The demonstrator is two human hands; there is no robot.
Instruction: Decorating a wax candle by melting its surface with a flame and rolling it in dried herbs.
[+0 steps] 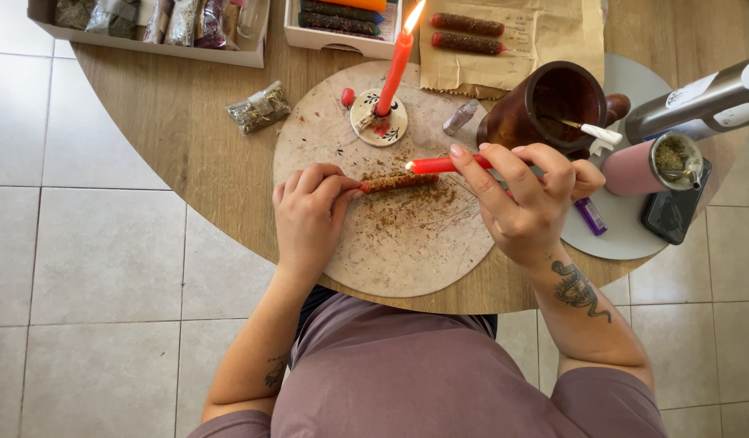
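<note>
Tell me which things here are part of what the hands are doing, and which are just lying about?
In use:
left hand on the herb-coated candle
right hand holding the lit red candle
round stone board strewn with herb crumbs

Lying about:
burning candle in its holder
brown mortar
herb packet
two coated candles on paper
pink jar

Person wears mauve short-sleeved top. Dark tattoo on right forearm below right hand [527, 207]; smaller tattoo on left forearm below left hand [308, 217]. Nails pale-polished.
</note>
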